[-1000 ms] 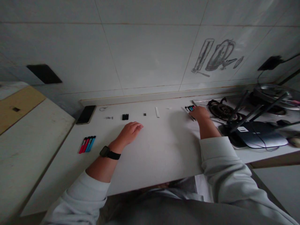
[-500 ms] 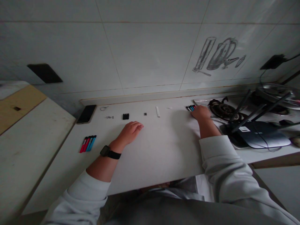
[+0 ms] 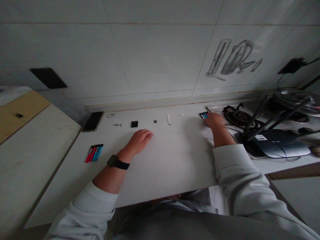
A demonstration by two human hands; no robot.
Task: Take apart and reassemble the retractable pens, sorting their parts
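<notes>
My left hand (image 3: 140, 138) lies flat on the white table (image 3: 170, 156), fingers stretched out and holding nothing; a black watch (image 3: 117, 162) is on its wrist. My right hand (image 3: 213, 120) rests at the far right of the table, its fingertips touching a small bunch of black, blue and red pen parts (image 3: 203, 115). Its back faces me, so the fingers are hidden. Along the back lie white sticks (image 3: 168, 119), a tiny black piece (image 3: 155, 121), a cluster of black caps (image 3: 134, 124) and small metal springs (image 3: 116, 125).
A set of red and blue pens (image 3: 93, 152) lies at the left. A dark phone (image 3: 92, 121) sits at the back left corner. A gas burner (image 3: 238, 117) and a black router with antennas (image 3: 275, 145) stand on the right. A tiled wall runs behind.
My right hand has drawn slightly right and back, uncovering more of the coloured pen parts. My left hand has stayed put.
</notes>
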